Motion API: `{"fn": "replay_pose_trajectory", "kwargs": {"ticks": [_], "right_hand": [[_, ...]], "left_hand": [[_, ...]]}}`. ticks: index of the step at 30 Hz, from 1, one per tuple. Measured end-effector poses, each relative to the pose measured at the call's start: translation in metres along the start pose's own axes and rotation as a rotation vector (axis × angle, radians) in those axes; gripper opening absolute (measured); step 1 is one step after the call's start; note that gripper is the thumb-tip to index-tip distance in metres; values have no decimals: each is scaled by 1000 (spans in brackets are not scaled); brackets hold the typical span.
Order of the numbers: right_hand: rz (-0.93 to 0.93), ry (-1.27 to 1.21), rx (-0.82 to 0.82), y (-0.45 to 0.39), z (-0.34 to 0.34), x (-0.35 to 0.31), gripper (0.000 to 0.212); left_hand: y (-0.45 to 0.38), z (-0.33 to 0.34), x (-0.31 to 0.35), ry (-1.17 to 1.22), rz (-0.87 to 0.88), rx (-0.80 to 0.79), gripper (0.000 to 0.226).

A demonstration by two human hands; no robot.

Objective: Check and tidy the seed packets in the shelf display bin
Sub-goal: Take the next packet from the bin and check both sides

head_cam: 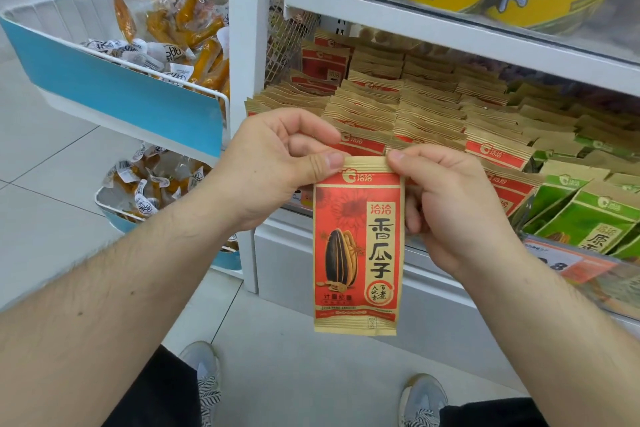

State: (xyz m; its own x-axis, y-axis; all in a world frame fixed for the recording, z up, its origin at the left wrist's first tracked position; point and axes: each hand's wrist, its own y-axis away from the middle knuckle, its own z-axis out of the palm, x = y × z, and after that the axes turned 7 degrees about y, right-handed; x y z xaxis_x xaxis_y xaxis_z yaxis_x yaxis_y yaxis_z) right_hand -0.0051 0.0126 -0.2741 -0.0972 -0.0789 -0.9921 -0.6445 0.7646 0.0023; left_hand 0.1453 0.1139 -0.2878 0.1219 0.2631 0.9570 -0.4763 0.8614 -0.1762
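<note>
White wire basket [62, 10], blue front panel, heaped with glossy clear-wrapped orange snack sticks. Left hand [273, 166] pinches top-left corner of flat red-and-kraft seed packet [358, 246] (paper, crimped seals); right hand [446, 204] pinches top-right. Packet hangs upright before shelf bin [433, 121] of upright matching packets; green packets [588, 218] far right.

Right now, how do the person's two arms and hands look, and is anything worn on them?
Both forearms are bare, with visible hair and no sleeves in view. The left hand and the right hand wear no gloves, rings or watch. The fingernails are short and unpainted.
</note>
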Motion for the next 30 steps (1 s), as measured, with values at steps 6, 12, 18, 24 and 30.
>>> {"fn": "replay_pose_trajectory", "kwargs": {"ticks": [6, 12, 18, 24, 30], "right_hand": [[-15, 13, -2, 2, -1, -2, 31], [6, 9, 83, -1, -6, 0, 32], [-34, 92, -16, -4, -18, 2, 23], [44, 271, -496, 0, -31, 8, 38], [-2, 183, -691, -3, -35, 10, 51]], "left_hand": [[-1, 0, -3, 24, 9, 22, 23], [5, 5, -10, 36, -263, -182, 39], [8, 5, -10, 38, -247, -154, 32], [4, 2, -2, 168, -169, 28, 44], [4, 1, 1, 253, -178, 39, 39]]}}
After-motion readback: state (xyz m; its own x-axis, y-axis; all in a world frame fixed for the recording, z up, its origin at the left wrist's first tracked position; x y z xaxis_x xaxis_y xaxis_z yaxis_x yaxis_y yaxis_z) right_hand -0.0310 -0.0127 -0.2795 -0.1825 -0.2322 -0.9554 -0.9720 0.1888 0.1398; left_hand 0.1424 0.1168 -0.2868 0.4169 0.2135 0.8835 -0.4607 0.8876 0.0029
